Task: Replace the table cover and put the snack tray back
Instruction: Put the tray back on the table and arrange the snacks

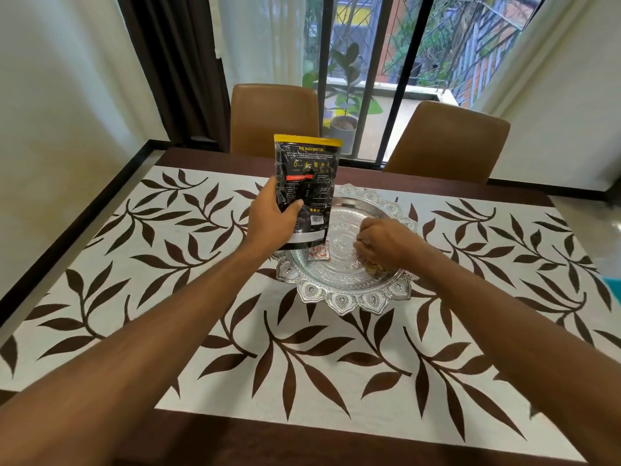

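A white table cover with brown leaf print (208, 270) lies flat over the dark wooden table. On it, near the middle, sits an ornate silver snack tray (339, 297). My left hand (272, 220) grips a black snack pouch with a yellow top (307, 169), held upright over the tray's left edge. A small red and white packet (318, 254) lies in the tray under the pouch. My right hand (383, 243) is curled over the tray's right side around small golden-wrapped items (374, 270); most of them are hidden by the fingers.
Two brown leather chairs (274, 119) (450, 142) stand at the table's far side. Behind them are a barred window and dark curtain (181, 62). The table's dark wood edge (302, 445) shows at the near side.
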Demonstrator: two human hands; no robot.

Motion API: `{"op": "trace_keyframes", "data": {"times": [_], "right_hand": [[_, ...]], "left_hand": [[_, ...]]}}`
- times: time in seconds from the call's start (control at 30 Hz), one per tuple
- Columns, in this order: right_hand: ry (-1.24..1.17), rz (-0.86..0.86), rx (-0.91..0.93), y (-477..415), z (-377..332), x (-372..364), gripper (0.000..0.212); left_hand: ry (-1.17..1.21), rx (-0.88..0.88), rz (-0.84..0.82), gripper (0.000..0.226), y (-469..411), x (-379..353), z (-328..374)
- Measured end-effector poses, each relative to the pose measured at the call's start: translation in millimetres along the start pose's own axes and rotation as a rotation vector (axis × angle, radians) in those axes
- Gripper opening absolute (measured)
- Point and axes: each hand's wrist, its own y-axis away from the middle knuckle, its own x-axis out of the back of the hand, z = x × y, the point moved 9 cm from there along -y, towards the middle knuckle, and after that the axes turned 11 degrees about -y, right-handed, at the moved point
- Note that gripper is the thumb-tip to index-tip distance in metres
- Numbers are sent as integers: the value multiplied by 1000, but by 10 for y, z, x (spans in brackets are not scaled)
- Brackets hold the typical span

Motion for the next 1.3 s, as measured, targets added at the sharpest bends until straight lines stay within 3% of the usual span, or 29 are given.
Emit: {"op": "trace_keyframes", "data": {"times": [0.2, 0.3, 0.57, 0.73, 0.9, 1.13, 1.3], "right_hand": [[22, 26, 43, 32, 65, 132, 32], [-18, 16, 44, -57, 16, 163, 40], [122, -1, -95, 181, 103, 23, 46], [-44, 131, 7, -25, -30, 190, 37], [-48, 39, 91, -258, -235, -22, 38], [-40, 66, -16, 14, -14, -3, 32], [-13, -6, -52, 204, 44, 18, 37]], "left_hand": [[-57, -94, -17, 38, 45, -117, 105], [-149, -184, -45, 34, 18, -211, 253], [-180, -233, 14, 27, 11, -285, 287], [-164, -217, 41, 31, 24, -271, 199], [-192, -270, 51, 30, -20, -233, 218], [-238, -320, 32, 23, -6, -265, 263], [-317, -436, 23, 15, 63, -344, 427]]}}
